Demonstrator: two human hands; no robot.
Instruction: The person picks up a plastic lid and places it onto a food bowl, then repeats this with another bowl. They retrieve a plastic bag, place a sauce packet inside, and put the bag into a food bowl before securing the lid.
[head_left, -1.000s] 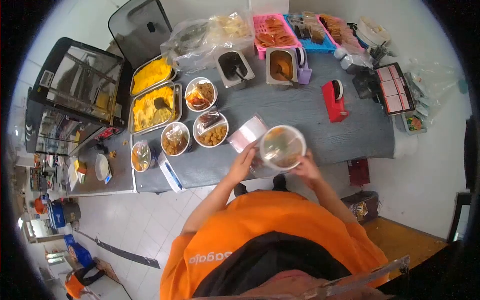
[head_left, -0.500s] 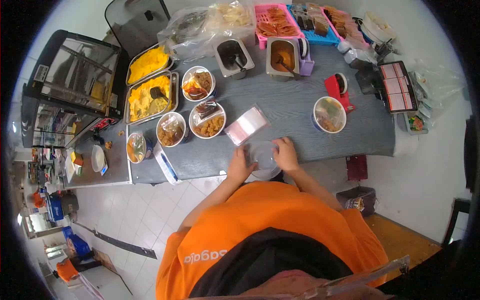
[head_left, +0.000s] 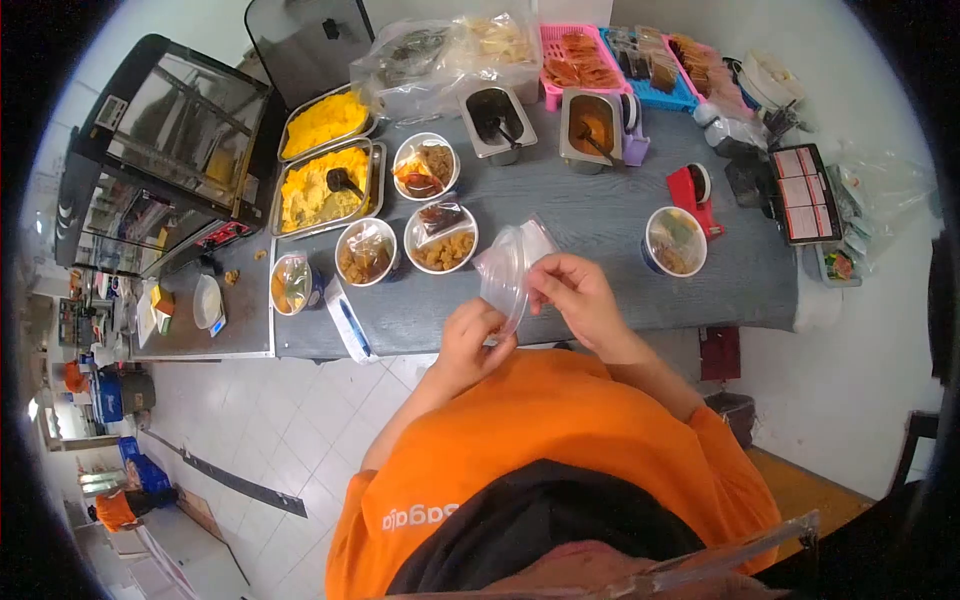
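Tilted up off the table edge, a clear plastic lid [head_left: 506, 278], possibly several nested together, is between my hands. My left hand [head_left: 470, 342] is closed on its lower left rim. With thumb and fingers, my right hand [head_left: 578, 298] pinches the right edge. Partly behind the lid lies a stack of small clear-and-pink packets [head_left: 540, 240]. Left of it stands a paper bowl of brown fried pieces with a dark sauce sachet [head_left: 442, 246], near similar filled bowls [head_left: 366, 252]. A covered bowl [head_left: 674, 242] sits to the right.
Metal trays of yellow food [head_left: 322, 190] stand at the left back, beside a glass display warmer [head_left: 170, 150]. Two sauce pans with ladles [head_left: 590, 130], coloured baskets of sachets [head_left: 578, 60] and a red tape dispenser [head_left: 695, 198] line the back and right. Paper with a pen [head_left: 352, 325] lies at the front edge.
The clear lid has been raised from flat to tilted upright. My right hand has moved up to its side edge, and the left now grips low. The camera view has shifted slightly.
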